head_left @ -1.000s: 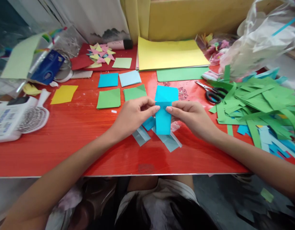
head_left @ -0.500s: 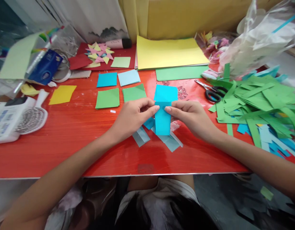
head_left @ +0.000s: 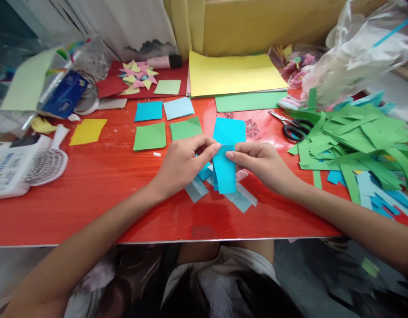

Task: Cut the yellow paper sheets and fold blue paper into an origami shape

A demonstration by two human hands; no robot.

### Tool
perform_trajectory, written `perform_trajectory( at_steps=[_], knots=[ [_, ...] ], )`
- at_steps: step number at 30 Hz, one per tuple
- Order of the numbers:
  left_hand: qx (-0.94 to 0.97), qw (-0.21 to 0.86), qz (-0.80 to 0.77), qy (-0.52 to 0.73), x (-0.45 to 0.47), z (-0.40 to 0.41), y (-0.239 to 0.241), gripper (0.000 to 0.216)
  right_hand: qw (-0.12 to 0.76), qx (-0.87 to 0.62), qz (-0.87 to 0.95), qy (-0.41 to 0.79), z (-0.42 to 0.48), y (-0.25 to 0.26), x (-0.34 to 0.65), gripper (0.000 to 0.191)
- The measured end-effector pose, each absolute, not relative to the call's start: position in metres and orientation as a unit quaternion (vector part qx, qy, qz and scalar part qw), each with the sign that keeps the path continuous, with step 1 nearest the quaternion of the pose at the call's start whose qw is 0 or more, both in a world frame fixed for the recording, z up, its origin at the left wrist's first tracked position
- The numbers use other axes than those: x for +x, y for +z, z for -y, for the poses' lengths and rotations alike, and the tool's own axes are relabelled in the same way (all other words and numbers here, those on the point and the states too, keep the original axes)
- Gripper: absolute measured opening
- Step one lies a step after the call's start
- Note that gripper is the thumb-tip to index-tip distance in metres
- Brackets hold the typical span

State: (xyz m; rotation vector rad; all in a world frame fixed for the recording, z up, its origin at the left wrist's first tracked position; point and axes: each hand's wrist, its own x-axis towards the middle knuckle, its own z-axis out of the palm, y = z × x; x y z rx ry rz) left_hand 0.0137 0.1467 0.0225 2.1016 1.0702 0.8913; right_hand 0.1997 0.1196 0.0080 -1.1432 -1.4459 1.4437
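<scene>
a: at the middle of the red worktop (head_left: 91, 194), just in front of the person, both hands meet on a folded blue paper (head_left: 225, 170) — the top edge is pinched between them

b: how closed are they?

a: the left hand (head_left: 182, 163) is curled, thumb and forefinger nipped onto the paper's upper left corner. the right hand (head_left: 260, 161) is much the same, fingers tucked under, thumb tip pressing the upper right corner. neither is slack; both grip the paper itself

b: and the paper?

a: tilted slightly, lower end resting over pale blue strips (head_left: 238, 198) lying on the worktop, with another blue sheet (head_left: 230, 130) just behind it

b: how would you do this fold well?

a: i'd say line up the edges before pressing, keep both thumbs close to the crease, and run it flat against the worktop rather than in the air — thin paper skews easily

b: anything close by?

a: scissors (head_left: 291, 128) to the right beside a heap of green strips (head_left: 352, 141), green squares (head_left: 150, 136) to the left
</scene>
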Motion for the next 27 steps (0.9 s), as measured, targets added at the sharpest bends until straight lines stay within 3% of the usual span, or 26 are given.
perform_trajectory(
  at_steps=[5,12,20,27],
  knots=[
    [0.789,0.299,-0.429,0.321,0.0141,-0.147,0.0234,0.035,0.396,-0.44,0.564,0.575,-0.1194,0.0097,0.1972,0.027],
    [0.795,0.342,-0.401,0.301,0.0146,-0.1474,0.0231,0.024,0.422,-0.459,0.553,0.553,-0.1193,0.012,0.1978,0.029],
    [0.769,0.342,-0.429,0.328,0.0139,-0.1455,0.0216,0.034,0.341,-0.455,0.565,0.598,-0.1196,0.0082,0.1979,0.029],
    [0.765,0.361,-0.434,0.311,0.0146,-0.1462,0.0214,0.035,0.345,-0.45,0.56,0.604,-0.1178,0.0082,0.1975,0.028]
  ],
)
